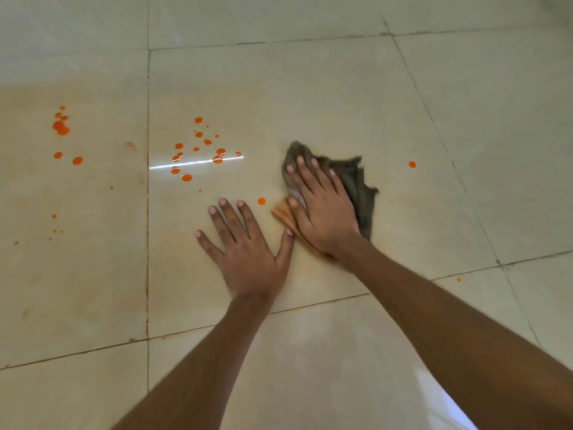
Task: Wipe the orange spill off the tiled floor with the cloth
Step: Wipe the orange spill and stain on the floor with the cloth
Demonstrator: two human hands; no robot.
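Orange drops dot the beige tiled floor in a cluster left of centre. A second group of orange drops lies further left, one drop sits between my hands, and another single drop lies to the right. My right hand presses flat on a grey-brown cloth, whose near edge is stained orange. My left hand rests flat on the tile with fingers spread, holding nothing, its thumb touching the cloth's orange edge.
Dark grout lines divide the large glossy tiles. A faint orange smear tints the tile under my right wrist. A bright light reflection crosses the middle cluster. A tiny orange speck lies at the right.
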